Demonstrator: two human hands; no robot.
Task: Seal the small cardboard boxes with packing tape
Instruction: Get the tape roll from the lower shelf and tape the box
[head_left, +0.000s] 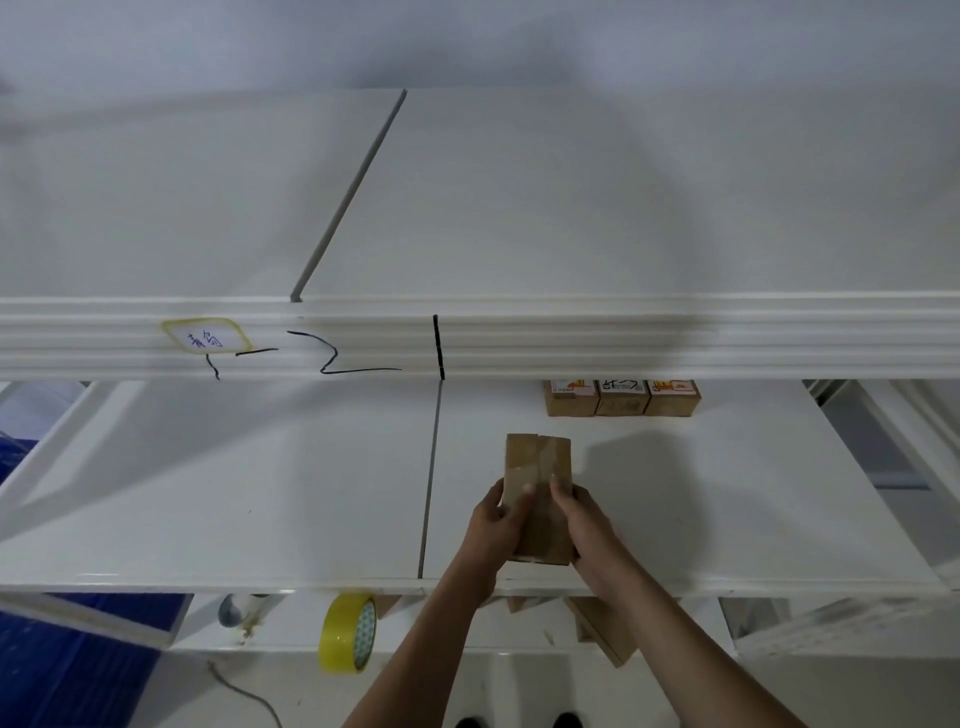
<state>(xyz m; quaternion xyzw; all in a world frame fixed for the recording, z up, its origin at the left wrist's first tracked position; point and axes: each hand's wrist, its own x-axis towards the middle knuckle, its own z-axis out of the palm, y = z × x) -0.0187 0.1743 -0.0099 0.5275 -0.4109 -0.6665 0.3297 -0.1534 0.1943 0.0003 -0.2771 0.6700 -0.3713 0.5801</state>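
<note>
On your far left, the front rail of the upper shelf carries a handwritten label (206, 336) and some marker strokes, none of which matter to this step. Below the shelf edge, left of your arms, the roll of yellow packing tape (347, 635) sits on its side on the lower level, well apart from both hands; know where it is before you let go of anything. Your left hand (493, 525) grips the left side of the small cardboard box (538, 467), thumb laid on top near the seam. The box lies on the white shelf (727, 493), and a glossy strip seems to run along its top, so the tape looks already laid. Your right hand (584, 519) holds the right side, thumb also on top. Press both thumbs along the strip from the middle outward, keeping the flaps shut and level, and rub the ends down over the edges. Beyond, to the right, three labelled boxes (622, 397) stand in a row at the back.
</note>
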